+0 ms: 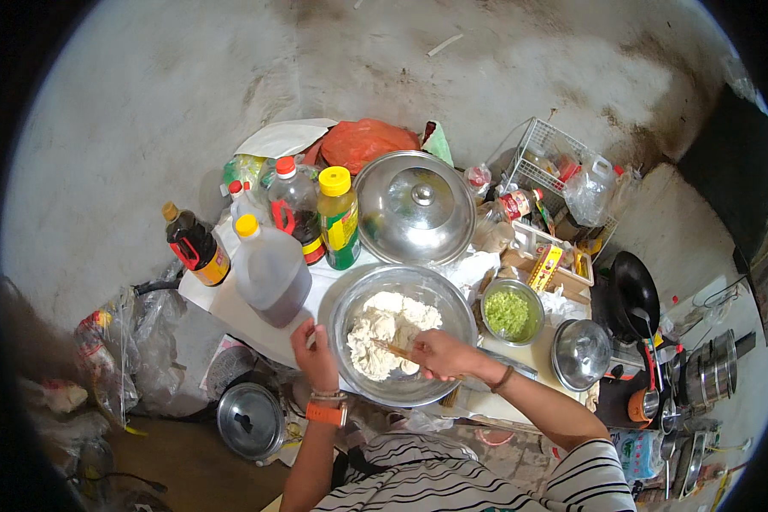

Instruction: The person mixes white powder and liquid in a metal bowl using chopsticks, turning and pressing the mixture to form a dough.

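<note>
A wide stainless steel bowl (pixel 448 307) stands in front of me with a lumpy, pale dough or flour mixture (pixel 371 339) inside. My right hand (pixel 441 355) is over the bowl's right side, closed around wooden chopsticks (pixel 390 349) whose far ends reach into the mixture. At the bowl's left rim is my left hand (pixel 313 349), raised with its fingers bent and nothing seen in it; whether it touches the rim is not clear. A smaller metal bowl of chopped green vegetable (pixel 509 313) sits to the right.
Behind the bowl lies a large metal lid (pixel 416 224). A plastic jug (pixel 269 275), a green bottle with a yellow cap (pixel 339 224) and a dark sauce bottle (pixel 198 249) stand left. An upturned metal bowl (pixel 579 355) and a black wok (pixel 633 294) are at right.
</note>
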Tool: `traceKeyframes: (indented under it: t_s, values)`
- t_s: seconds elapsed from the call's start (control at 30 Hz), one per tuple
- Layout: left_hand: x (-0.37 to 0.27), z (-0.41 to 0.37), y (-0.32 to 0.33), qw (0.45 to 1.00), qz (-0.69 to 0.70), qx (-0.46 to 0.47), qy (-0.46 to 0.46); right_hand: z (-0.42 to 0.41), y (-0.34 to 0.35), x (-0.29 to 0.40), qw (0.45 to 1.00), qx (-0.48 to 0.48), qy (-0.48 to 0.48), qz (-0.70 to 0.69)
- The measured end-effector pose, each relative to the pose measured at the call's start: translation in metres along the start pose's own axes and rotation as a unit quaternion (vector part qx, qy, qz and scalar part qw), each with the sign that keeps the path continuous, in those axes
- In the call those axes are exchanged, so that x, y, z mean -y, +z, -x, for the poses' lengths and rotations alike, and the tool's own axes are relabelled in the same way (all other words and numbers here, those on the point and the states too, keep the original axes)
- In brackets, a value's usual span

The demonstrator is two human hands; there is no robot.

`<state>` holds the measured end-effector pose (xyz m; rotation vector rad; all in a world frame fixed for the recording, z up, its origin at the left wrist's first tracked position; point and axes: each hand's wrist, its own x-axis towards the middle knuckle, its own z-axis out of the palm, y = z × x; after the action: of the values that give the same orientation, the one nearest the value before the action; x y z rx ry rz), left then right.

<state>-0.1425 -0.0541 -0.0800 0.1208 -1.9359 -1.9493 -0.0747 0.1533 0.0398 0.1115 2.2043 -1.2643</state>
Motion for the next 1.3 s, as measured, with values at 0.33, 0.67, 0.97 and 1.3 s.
traceKeyframes:
  t_s: [0.33,0.67,0.97,1.3]
  values:
    - [-0.116,0.071,-0.028,0.817,0.073,0.368,-0.438,0.037,0.025,-0.031,0.918,0.042,0.063,-0.39]
    - [-0.11,0.087,-0.004,0.796,0.123,0.254,-0.536,0.061,0.019,-0.035,0.993,-0.065,-0.094,0.002]
    - [-0.109,0.069,-0.005,0.811,0.125,0.191,-0.539,0.074,-0.009,-0.014,0.981,-0.049,-0.147,0.112]
    - [-0.135,0.073,-0.019,0.868,-0.07,0.238,-0.43,0.0,-0.008,-0.042,0.975,-0.081,-0.138,0.152]
